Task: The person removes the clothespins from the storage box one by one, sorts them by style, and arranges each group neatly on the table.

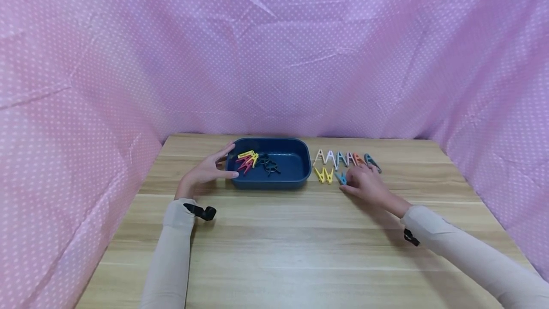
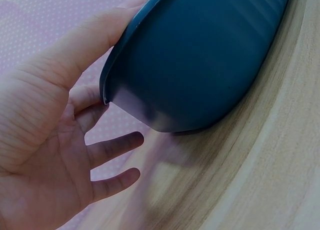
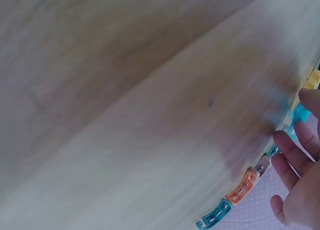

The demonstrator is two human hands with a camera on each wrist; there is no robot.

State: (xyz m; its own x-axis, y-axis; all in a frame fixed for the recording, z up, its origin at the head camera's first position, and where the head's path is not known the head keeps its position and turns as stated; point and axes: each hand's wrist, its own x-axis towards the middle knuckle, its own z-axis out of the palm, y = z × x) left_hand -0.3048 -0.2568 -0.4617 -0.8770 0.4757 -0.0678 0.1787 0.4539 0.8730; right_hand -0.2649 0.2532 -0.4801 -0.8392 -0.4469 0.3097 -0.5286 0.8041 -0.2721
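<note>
A dark blue plastic basin (image 1: 270, 185) stands on the table. My left hand (image 1: 209, 168) holds its left end, thumb over the rim and forefinger farther back; in the left wrist view the last two fingers stretch free below the rim. Inside lie yellow clothespins (image 1: 246, 154), pink clothespins (image 1: 246, 164) and dark green clips (image 1: 271, 168). On the right, my right hand (image 1: 364, 181) pinches a blue clothespin (image 1: 341, 178) low at the table, its far end hidden by the fingers. Two yellow clothespins (image 1: 324, 175) lie just left of it.
Behind the right hand runs a row of clothespins: cream (image 1: 319, 157), white (image 1: 330, 158), teal (image 1: 340, 158), pale pink (image 1: 350, 159), orange (image 1: 358, 159) and dark teal (image 1: 371, 161). A pink dotted curtain (image 1: 274, 61) hangs behind the wooden table (image 1: 274, 242).
</note>
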